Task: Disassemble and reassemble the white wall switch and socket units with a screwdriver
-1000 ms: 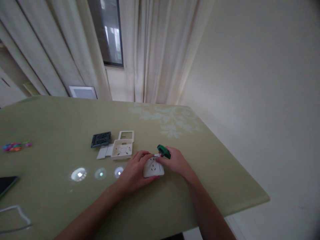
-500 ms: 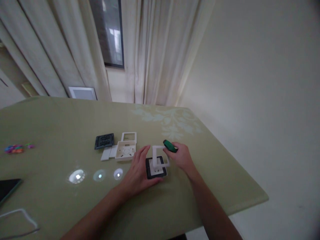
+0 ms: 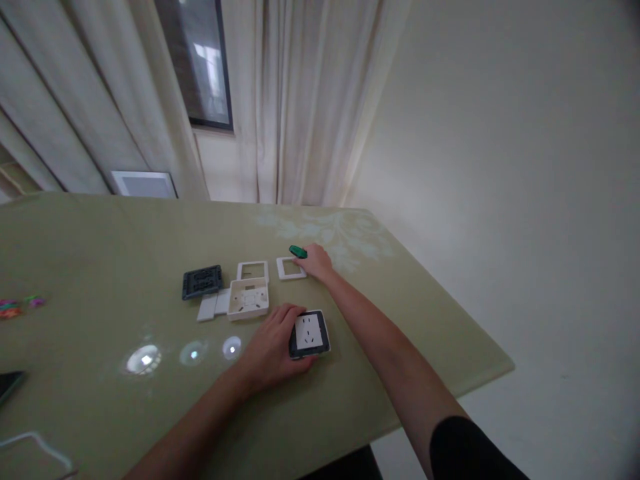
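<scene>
My left hand [image 3: 273, 345] is wrapped round the left side of a wall socket [image 3: 309, 332] with a white slotted face and a dark surround, near the table's front. Farther off, my right hand [image 3: 317, 261] has its fingers on the corner of a white square cover frame [image 3: 281, 269], at table level. A green handle [image 3: 298, 251] of a tool also sticks out of that hand; the tool's other end is hidden. To the left are a white back box [image 3: 249, 308], a second white frame [image 3: 240, 270], a dark mounting plate [image 3: 202, 281] and white flat pieces [image 3: 207, 309].
The greenish table [image 3: 125, 267] has its right edge beside a white wall [image 3: 500, 167]. Small coloured items [image 3: 10, 308], a dark flat object [image 3: 9, 383] and a white cable [image 3: 40, 440] lie at far left. Curtains [image 3: 295, 100] hang behind.
My right hand has carried the white frame and the green-handled tool away from the socket, forward and left, down to the table. The socket stays in my left hand, its face now uncovered.
</scene>
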